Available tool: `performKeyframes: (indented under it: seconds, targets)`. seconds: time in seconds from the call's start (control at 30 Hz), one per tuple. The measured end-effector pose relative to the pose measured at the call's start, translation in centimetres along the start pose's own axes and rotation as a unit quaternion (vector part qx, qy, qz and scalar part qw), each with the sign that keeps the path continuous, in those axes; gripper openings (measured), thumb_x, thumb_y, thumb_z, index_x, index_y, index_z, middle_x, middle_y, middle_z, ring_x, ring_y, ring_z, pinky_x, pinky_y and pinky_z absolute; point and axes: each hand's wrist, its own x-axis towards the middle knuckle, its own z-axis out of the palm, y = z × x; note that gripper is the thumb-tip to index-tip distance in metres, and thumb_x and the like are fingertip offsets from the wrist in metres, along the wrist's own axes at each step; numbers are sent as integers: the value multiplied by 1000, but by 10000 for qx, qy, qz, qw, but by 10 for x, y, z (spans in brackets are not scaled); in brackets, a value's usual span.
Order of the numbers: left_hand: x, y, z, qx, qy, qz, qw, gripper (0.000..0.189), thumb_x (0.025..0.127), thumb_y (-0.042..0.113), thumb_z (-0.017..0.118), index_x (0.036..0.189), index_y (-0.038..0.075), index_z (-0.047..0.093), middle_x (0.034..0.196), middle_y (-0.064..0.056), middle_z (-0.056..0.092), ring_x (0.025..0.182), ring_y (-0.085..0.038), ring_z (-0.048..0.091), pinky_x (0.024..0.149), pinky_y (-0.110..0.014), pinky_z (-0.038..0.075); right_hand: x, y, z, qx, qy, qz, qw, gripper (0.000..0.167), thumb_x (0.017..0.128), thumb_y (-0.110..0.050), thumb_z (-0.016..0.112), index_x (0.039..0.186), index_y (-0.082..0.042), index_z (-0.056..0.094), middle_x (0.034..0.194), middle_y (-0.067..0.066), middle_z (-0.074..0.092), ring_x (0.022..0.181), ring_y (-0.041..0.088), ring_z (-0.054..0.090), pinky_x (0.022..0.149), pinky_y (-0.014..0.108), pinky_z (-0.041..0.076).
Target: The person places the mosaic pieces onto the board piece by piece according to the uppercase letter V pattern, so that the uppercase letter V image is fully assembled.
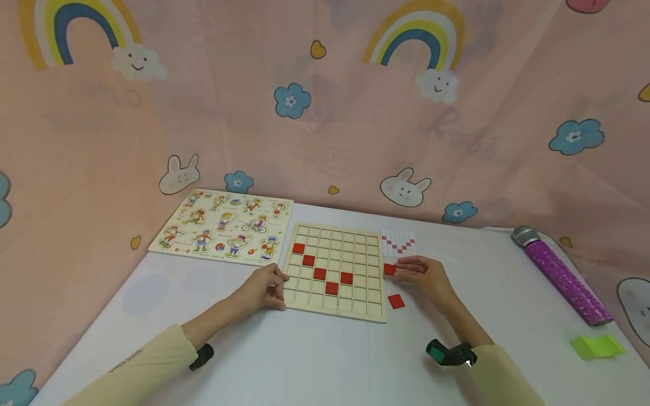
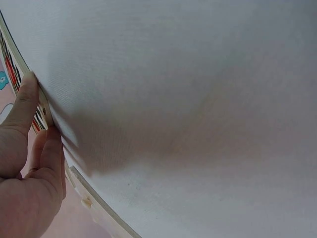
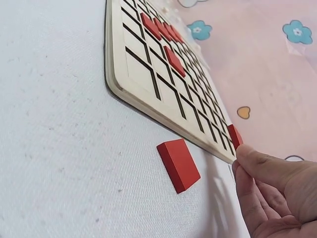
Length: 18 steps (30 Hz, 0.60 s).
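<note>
A wooden grid board lies on the table with several red square tiles set in its cells, forming a slanted line that turns up at the right. At its near left corner, my left hand holds the edge between thumb and fingers; the left wrist view shows the fingertips against the rim. Beyond the board's right side, my right hand pinches a red tile between thumb and fingers. Another red tile lies loose on the cloth, nearer me. A pattern card with red squares lies behind the right hand.
Far left lies a wooden picture puzzle with cartoon figures, close to the grid board. To the right are a purple glittery microphone and a green sticky-note pad. A patterned pink curtain hangs behind the white-covered table.
</note>
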Motion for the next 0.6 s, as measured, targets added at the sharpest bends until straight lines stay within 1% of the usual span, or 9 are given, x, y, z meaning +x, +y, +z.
performKeyframes:
  seconds: [0.1, 0.27, 0.37, 0.6]
  targets:
    - [-1, 0, 0, 30, 23, 44, 10000, 25, 67, 6, 84, 61, 8, 60, 96, -7, 57, 111, -32, 58, 98, -45, 45, 1, -3, 3, 35, -14, 10, 10000, 45, 88, -18, 71, 125, 1, 56, 120, 18, 64, 111, 30, 62, 93, 27, 48]
    - [-1, 0, -1, 51, 44, 89, 9999, 25, 67, 7, 84, 61, 8, 60, 96, -8, 58, 111, -32, 58, 99, -45, 45, 1, -9, 7, 35, -40, -106, 9999, 44, 88, -16, 70, 126, 3, 55, 120, 19, 64, 110, 30, 62, 93, 27, 49]
    - [-1, 0, -1, 108, 43, 148, 9998, 25, 67, 9, 84, 61, 8, 60, 96, -7, 58, 110, -32, 59, 98, -45, 45, 2, -11, 11, 100, -65, -94, 9999, 44, 88, -15, 70, 126, 3, 56, 119, 19, 64, 110, 30, 63, 93, 28, 48]
    - [-2, 0, -1, 152, 61, 176, 9997, 24, 67, 9, 84, 61, 8, 61, 95, -7, 58, 110, -32, 59, 97, -45, 46, 7, -14, 20, 125, -39, -46, 9999, 43, 87, -15, 72, 124, 3, 57, 118, 19, 65, 109, 30, 63, 93, 29, 49]
